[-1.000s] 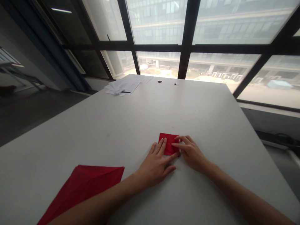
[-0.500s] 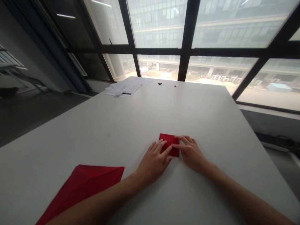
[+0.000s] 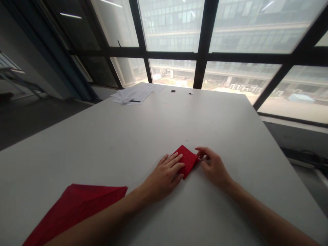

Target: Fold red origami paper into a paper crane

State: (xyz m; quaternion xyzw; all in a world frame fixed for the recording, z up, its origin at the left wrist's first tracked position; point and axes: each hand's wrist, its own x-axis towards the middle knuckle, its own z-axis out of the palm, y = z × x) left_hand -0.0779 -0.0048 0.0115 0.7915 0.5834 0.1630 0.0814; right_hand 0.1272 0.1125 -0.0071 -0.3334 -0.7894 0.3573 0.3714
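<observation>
A small folded red sheet (image 3: 189,160), paper or cloth I cannot tell, lies on the white table with one corner pointing away from me. My left hand (image 3: 167,172) rests flat over its left part, fingers spread. At the right corner, the bent fingers of my right hand (image 3: 212,165) pinch the edge, where the layers stand slightly up. A larger red folded piece (image 3: 74,208) lies at the lower left, partly hidden behind my left forearm.
Loose white papers (image 3: 138,94) with a dark strip lie at the table's far left. Two small round holes, one of them a dark cable hole (image 3: 173,91), sit near the far edge. Beyond the white table (image 3: 143,126) stand dark-framed windows (image 3: 171,54).
The small red sheet has turned from square-on to a diamond position. My right hand has moved from lying on it to its right corner. My left hand has flattened over it.
</observation>
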